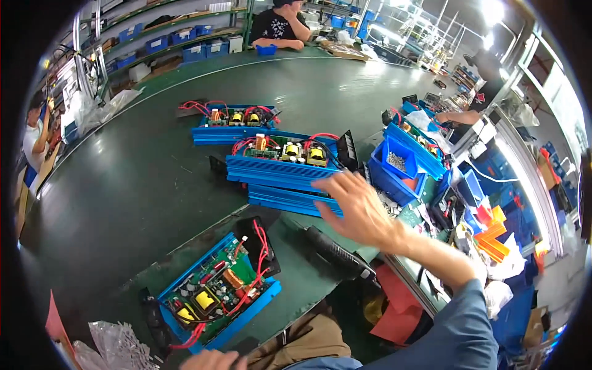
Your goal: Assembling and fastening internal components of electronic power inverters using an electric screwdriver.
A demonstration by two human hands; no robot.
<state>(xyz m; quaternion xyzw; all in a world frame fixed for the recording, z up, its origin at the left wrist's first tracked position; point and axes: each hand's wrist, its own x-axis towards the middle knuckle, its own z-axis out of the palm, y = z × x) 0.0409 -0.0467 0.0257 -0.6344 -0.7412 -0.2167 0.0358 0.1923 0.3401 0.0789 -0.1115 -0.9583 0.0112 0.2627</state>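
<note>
My right hand [356, 206] reaches over the stacked blue metal housings, fingers spread and nothing visibly held. Its fingertips are by the right end of a housing [277, 169] with a circuit board, yellow-wrapped transformers and red wires. Another blue housing [287, 198] lies under it; I cannot tell whether the fingers touch either. Below the hand, a black electric screwdriver [336, 250] lies on the table. Closer to me is an open blue housing [219, 293] with a green board, red wires and a black end plate [265, 246]. My left hand [213, 359] shows only partly at the lower edge, beside that housing; its grip is hidden.
A further blue housing [234, 123] lies behind the stack. Blue bins [394, 169] with small metal parts stand to the right, near more housings [419, 145]. A clear plastic bag [123, 345] is at lower left. Co-workers sit at the far edge [280, 28], left and right.
</note>
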